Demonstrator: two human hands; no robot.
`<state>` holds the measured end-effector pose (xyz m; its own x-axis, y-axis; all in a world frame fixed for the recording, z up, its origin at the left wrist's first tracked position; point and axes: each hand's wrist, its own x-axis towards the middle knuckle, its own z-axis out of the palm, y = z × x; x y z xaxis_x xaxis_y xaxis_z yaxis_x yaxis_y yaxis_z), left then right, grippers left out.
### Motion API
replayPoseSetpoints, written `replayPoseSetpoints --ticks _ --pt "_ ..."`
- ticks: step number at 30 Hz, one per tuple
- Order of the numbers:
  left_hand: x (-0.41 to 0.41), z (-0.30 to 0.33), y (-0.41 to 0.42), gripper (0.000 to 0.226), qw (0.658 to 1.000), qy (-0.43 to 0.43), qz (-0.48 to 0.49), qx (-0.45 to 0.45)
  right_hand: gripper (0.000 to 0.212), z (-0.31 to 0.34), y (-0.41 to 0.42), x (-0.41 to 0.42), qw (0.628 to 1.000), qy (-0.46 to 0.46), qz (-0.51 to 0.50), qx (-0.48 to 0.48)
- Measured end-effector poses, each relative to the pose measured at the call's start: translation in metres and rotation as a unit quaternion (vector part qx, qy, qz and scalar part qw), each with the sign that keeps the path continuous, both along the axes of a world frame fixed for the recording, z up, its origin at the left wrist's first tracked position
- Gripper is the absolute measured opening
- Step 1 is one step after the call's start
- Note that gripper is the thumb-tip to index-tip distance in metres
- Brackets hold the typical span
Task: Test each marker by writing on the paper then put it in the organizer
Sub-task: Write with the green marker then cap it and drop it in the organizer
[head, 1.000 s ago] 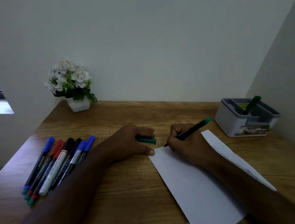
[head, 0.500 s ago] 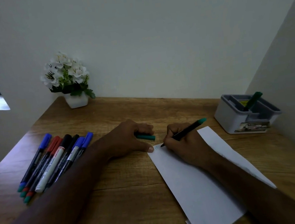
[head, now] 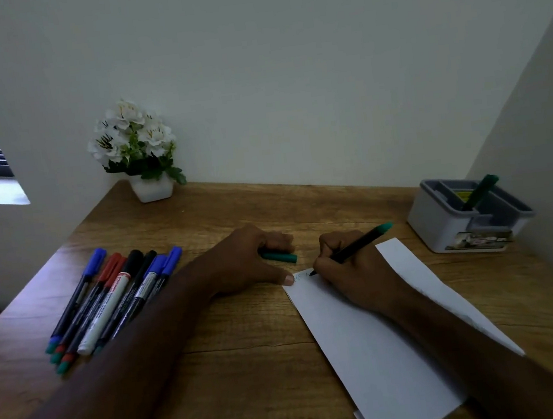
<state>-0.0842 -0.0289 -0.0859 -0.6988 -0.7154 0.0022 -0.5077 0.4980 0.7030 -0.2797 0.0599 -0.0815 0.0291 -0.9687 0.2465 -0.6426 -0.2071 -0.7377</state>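
Observation:
My right hand (head: 351,269) grips a green-ended black marker (head: 358,244), its tip touching the top left corner of the white paper (head: 369,343), where faint marks show. My left hand (head: 246,261) holds the green cap (head: 278,256) under its fingers, and its thumb presses the paper's corner. Several capped markers (head: 106,297), blue, red, black and one white-bodied, lie side by side at the left of the desk. The grey organizer (head: 442,221) stands at the right with one green marker (head: 480,191) leaning in it.
A white pot of white flowers (head: 139,156) stands at the desk's back left corner. Walls close the desk at the back and right. A window shows at far left. The wooden desk (head: 251,367) runs under both forearms.
The marker tip has shifted slightly on the paper's corner, leaving faint marks. The view has tilted a little. Both hands stay in place.

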Motion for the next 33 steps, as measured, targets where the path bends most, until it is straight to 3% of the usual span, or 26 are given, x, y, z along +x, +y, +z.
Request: replayPoseSetpoints --ticks 33 --pt "0.0008 -0.0011 -0.0001 0.063 1.0 0.007 -0.001 -0.002 0.023 0.0002 -0.0004 0.0007 1.0 -0.009 -0.003 -0.006"
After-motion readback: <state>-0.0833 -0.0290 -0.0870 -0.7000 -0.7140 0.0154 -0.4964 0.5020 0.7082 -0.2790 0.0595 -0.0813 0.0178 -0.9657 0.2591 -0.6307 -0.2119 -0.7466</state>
